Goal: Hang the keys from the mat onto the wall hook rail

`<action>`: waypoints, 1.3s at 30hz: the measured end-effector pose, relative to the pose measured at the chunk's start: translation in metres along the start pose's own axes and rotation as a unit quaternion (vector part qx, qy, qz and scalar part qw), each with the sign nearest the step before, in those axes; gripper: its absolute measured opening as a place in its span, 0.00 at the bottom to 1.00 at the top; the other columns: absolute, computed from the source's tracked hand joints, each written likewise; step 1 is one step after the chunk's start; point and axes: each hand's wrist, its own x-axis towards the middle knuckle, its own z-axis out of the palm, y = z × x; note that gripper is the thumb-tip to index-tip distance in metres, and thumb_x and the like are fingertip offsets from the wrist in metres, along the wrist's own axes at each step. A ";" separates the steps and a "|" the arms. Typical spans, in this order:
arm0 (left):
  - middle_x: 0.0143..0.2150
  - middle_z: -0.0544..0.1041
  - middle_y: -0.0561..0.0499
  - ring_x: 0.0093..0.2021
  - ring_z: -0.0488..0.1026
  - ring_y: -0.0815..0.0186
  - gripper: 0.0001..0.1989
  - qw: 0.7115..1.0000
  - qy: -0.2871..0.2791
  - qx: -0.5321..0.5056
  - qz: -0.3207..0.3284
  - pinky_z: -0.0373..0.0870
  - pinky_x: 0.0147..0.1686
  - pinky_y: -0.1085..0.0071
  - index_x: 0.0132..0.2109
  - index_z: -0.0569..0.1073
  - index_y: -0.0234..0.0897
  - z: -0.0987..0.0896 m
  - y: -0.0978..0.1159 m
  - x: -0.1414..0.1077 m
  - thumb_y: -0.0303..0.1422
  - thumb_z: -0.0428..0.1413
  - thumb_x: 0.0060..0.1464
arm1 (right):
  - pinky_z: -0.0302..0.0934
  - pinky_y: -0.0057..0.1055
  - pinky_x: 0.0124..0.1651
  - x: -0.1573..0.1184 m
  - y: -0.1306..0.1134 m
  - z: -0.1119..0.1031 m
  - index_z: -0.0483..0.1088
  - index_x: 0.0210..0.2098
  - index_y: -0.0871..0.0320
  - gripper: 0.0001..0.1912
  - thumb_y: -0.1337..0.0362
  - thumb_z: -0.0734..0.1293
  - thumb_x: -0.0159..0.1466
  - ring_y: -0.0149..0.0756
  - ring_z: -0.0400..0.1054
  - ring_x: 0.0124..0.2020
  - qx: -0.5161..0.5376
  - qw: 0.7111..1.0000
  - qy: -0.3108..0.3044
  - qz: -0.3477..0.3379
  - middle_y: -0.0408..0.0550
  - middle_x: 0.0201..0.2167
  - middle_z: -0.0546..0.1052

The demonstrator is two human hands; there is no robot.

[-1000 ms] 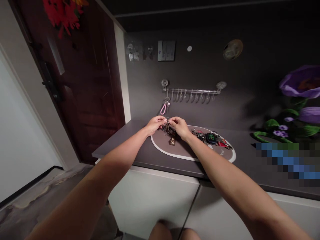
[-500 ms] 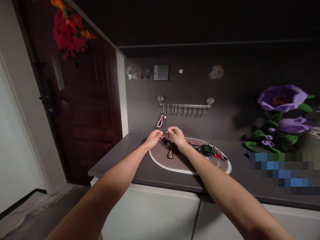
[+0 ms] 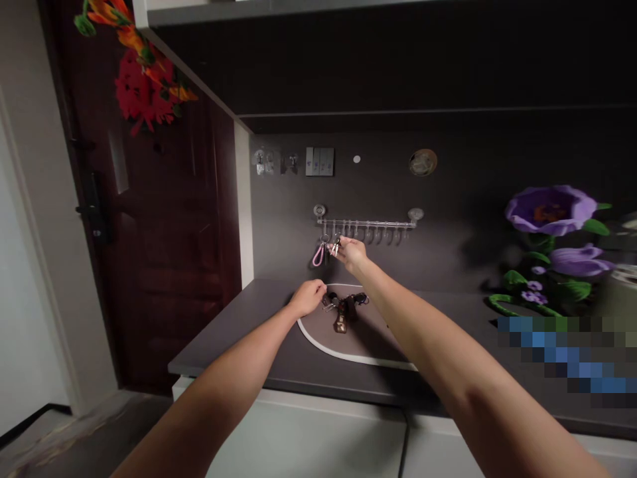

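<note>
My right hand (image 3: pixel 351 253) is raised to the clear hook rail (image 3: pixel 368 224), its fingers closed on a small bunch of keys (image 3: pixel 335 247) just below the hooks. Left of it, a pink strap loop (image 3: pixel 318 255) hangs from the rail's left end. My left hand (image 3: pixel 308 297) is low over the mat's left edge, fingers closed; what it holds, if anything, is too small to make out. Beside it on the oval mat (image 3: pixel 343 357) lie dark keys with a brown tag (image 3: pixel 341 323).
Purple flowers (image 3: pixel 551 211) stand at the right of the dark counter (image 3: pixel 279 358). A deep shelf (image 3: pixel 378 66) overhangs the work area. Wall switches (image 3: pixel 320 162) are above the rail, and a dark red door (image 3: pixel 174 265) is at the left.
My right hand has risen from the mat to the rail with the keys, away from my left hand, which stays low. The view has tilted slightly upward.
</note>
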 end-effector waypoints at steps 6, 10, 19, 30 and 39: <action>0.25 0.72 0.50 0.26 0.67 0.68 0.14 1.000 0.004 0.027 0.014 0.57 0.27 0.74 0.29 0.70 0.35 0.000 -0.001 0.001 0.33 0.42 0.54 | 0.67 0.24 0.27 0.018 -0.001 0.015 0.59 0.27 0.60 0.07 0.73 0.57 0.61 0.26 0.69 0.22 0.008 0.999 0.033 0.013 0.38 0.17 0.65; 0.26 0.72 0.50 0.27 0.67 0.68 0.14 0.999 0.004 0.039 0.020 0.57 0.28 0.74 0.30 0.70 0.36 0.001 -0.002 0.002 0.34 0.42 0.54 | 0.66 0.23 0.25 0.023 0.001 0.018 0.58 0.26 0.59 0.08 0.71 0.58 0.61 0.26 0.68 0.21 0.004 0.999 0.046 0.025 0.40 0.16 0.66; 0.26 0.73 0.49 0.28 0.67 0.67 0.15 0.998 0.005 0.062 0.011 0.58 0.29 0.73 0.31 0.71 0.35 -0.002 -0.002 0.001 0.34 0.42 0.55 | 0.66 0.23 0.25 0.017 0.009 0.014 0.60 0.27 0.61 0.07 0.73 0.57 0.61 0.25 0.67 0.20 0.002 0.998 0.029 0.052 0.41 0.16 0.68; 0.29 0.74 0.48 0.32 0.69 0.67 0.14 0.995 0.002 0.096 -0.015 0.59 0.33 0.73 0.33 0.71 0.34 -0.003 -0.004 0.002 0.32 0.42 0.56 | 0.62 0.24 0.27 0.014 0.012 0.000 0.62 0.26 0.61 0.08 0.77 0.56 0.58 0.26 0.67 0.21 -0.062 0.997 -0.007 0.037 0.44 0.20 0.70; 0.29 0.74 0.48 0.32 0.69 0.67 0.14 0.995 0.003 0.091 -0.039 0.59 0.33 0.73 0.33 0.72 0.35 -0.005 -0.004 0.002 0.32 0.42 0.56 | 0.61 0.26 0.35 0.014 0.015 -0.016 0.63 0.26 0.59 0.08 0.77 0.57 0.55 0.22 0.64 0.22 -0.087 0.995 -0.020 0.047 0.40 0.21 0.69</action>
